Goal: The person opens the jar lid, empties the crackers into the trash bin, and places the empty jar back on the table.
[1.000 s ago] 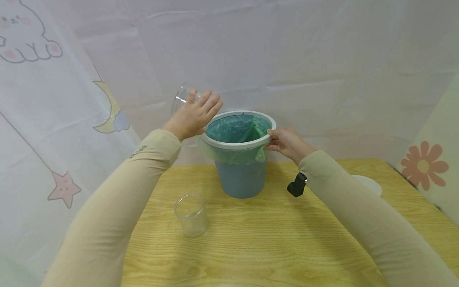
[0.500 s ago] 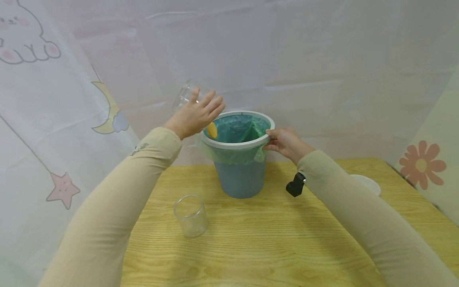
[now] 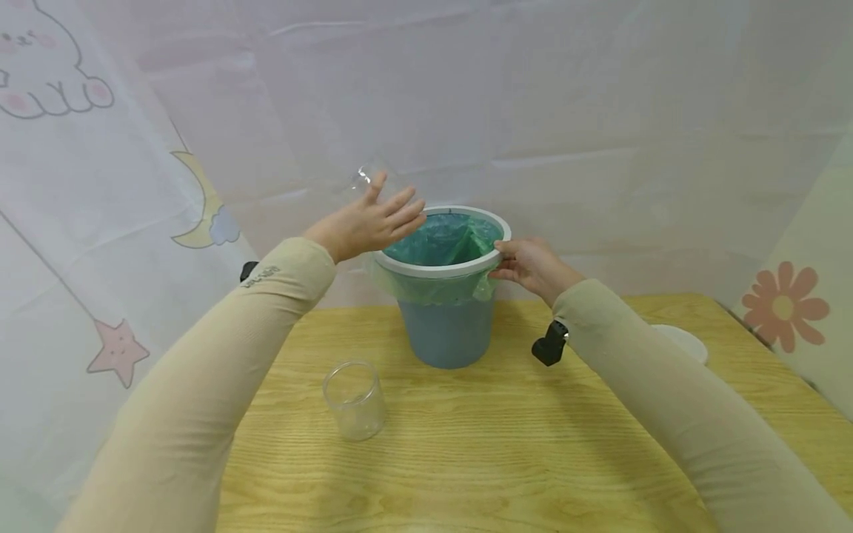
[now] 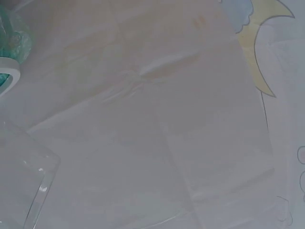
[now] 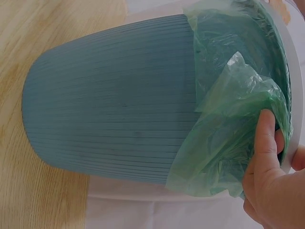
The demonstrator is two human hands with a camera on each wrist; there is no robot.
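My left hand (image 3: pixel 373 222) is raised over the left side of the bin, holding a tilted clear glass (image 3: pixel 363 175). Most of that glass is hidden behind the hand; its base corner (image 4: pixel 42 186) shows in the left wrist view. A blue trash can (image 3: pixel 445 333) with a white rim (image 3: pixel 436 272) stands upright on the table. The green bag (image 5: pixel 228 119) lines it and folds over the rim. On the right side, my right hand (image 3: pixel 536 268) grips the rim, thumb above and fingers below against the bag. The can's bottom inside is hidden.
A second clear glass (image 3: pixel 356 403) stands upright on the wooden table (image 3: pixel 466 459), in front of the can and to its left. Part of a white round plate or lid (image 3: pixel 683 344) shows behind the right sleeve. A printed cloth (image 3: pixel 566 111) hangs close behind the can.
The left hand has tipped the glass further and shifted slightly right. A yellow-orange piece, seen at the can's left edge half a second ago, is out of sight. The right hand stays put.
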